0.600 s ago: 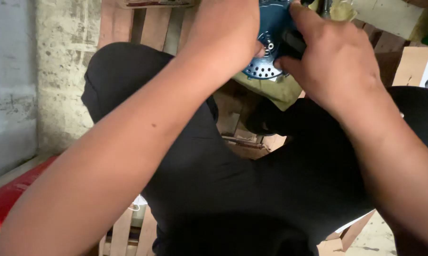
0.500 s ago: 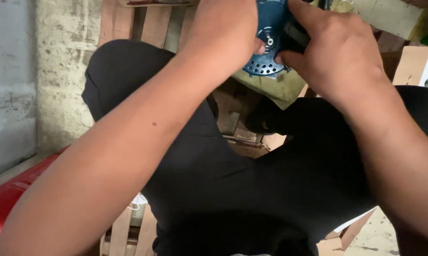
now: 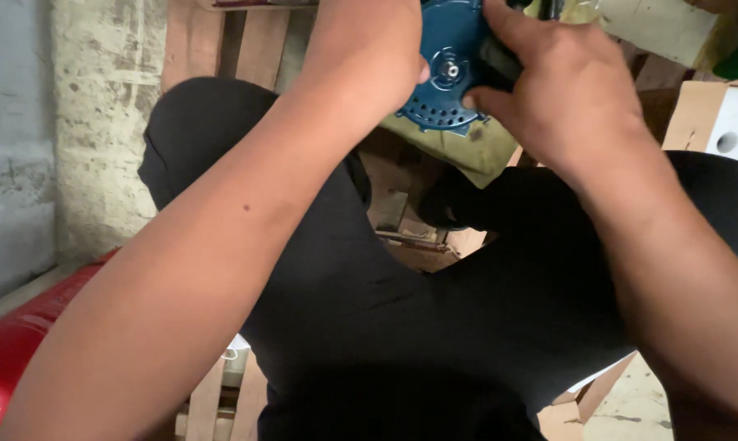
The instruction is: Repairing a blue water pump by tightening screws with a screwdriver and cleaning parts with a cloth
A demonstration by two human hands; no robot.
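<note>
While we crouch over our knees, our left hand and right hand both grip the round blue perforated cover, held between them near the upper edge. At far right sits a brown-and-white cardboard box.

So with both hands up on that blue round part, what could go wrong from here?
The blue round vented cover sits at the top edge of the view, half hidden by the left hand and right hand, so the person may be working partly by feel. Its perforated face and centre hub lie right under the fingertips, which could get pinched. It is held above the lap in black trousers, over a wooden pallet; a slip might drop it between the slats.
</note>
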